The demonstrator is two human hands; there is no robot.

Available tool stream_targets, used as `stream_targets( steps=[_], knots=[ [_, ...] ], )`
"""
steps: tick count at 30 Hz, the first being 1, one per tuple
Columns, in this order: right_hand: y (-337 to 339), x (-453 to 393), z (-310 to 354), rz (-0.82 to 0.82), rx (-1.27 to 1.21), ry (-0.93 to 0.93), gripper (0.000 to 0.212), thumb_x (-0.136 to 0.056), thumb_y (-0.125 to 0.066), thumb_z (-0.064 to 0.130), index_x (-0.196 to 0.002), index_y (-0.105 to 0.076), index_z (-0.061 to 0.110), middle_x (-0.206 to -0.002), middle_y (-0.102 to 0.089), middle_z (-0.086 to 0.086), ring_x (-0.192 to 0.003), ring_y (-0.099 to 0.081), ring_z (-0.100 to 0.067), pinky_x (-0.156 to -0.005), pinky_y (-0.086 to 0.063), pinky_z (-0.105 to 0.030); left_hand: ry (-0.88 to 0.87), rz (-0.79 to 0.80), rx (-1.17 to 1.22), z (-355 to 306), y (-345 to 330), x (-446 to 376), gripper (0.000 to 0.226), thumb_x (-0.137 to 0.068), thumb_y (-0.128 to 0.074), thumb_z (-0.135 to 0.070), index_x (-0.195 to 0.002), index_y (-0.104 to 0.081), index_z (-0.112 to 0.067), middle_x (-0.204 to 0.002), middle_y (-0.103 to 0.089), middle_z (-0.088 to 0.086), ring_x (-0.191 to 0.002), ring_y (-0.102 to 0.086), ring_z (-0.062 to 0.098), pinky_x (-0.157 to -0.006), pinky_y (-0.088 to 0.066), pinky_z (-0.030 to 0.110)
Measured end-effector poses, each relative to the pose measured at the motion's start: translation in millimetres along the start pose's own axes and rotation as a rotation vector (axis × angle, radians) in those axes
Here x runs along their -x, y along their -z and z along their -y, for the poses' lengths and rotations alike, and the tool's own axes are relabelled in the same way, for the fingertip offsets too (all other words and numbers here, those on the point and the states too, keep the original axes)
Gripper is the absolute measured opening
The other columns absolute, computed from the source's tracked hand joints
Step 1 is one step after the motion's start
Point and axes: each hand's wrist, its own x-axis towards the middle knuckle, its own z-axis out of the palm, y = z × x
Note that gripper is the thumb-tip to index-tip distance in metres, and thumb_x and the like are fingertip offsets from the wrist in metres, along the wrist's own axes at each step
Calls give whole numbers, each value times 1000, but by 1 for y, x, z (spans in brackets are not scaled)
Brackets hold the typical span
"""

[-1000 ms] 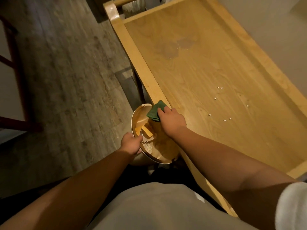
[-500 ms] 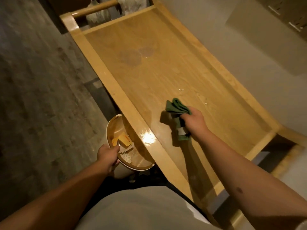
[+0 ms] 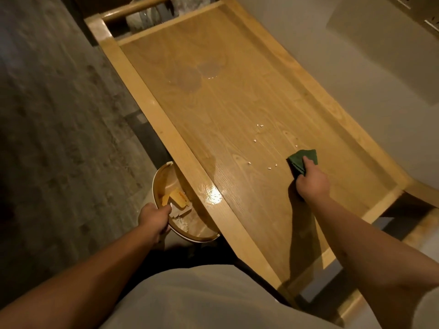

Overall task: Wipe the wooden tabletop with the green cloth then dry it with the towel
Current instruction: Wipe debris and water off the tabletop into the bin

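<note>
The dark green folded cloth [image 3: 303, 159] lies bunched on the pale wooden tabletop [image 3: 228, 110], gripped by the right hand [image 3: 312, 184] near the right rim. Small white crumbs [image 3: 260, 143] are scattered just left of it. Farther up, damp patches darken the wood. The left hand [image 3: 153, 219] holds a round tan bowl [image 3: 166, 181] of scraps at the tabletop's left edge.

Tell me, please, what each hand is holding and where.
The right hand grips the green cloth by its near end; the left hand holds the bowl by its rim.
</note>
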Motion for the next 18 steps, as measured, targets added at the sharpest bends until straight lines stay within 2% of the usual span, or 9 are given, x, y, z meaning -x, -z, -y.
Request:
stream_targets(
  steps=[3,9,11,14,18],
  knots=[
    [-10,5,27,21,92,76,65,-93,-48,13,-153,-27,21,-153,-40,-14,-133,-46,-35,-100,-45,-45,-11,2,0,0,-1,-3,17,-91,-65,-15,-103,-59,-5,-96,-70,30,-69,-67,34,-56,-53,37],
    [-27,29,57,68,279,274,65,-91,-52,16,-151,-28,16,-148,-44,-13,-124,-52,-32,-80,-49,-40,2,7,32,-1,-2,-7,18,-89,-65,-13,-102,-59,-2,-82,-66,26,-62,-64,32,-52,-49,36],
    [-34,38,67,74,299,295,64,-90,-54,16,-149,-29,12,-147,-45,-15,-122,-54,-31,-78,-49,-39,-7,5,34,0,-3,-8,16,-89,-65,-12,-100,-59,-2,-80,-66,25,-63,-65,33,-53,-51,37],
    [-49,60,81,130,312,328,69,-89,-55,15,-150,-24,11,-152,-39,-16,-121,-56,-32,-82,-51,-40,-11,6,44,0,-3,-8,14,-89,-65,-12,-99,-59,-4,-82,-67,25,-69,-68,36,-66,-59,49],
    [-72,92,99,193,283,408,73,-83,-60,9,-147,-26,14,-145,-45,-13,-107,-63,-32,-75,-53,-39,-22,4,41,1,-3,-10,15,-89,-64,-11,-100,-59,-2,-83,-67,26,-67,-67,35,-60,-55,41]
  ],
)
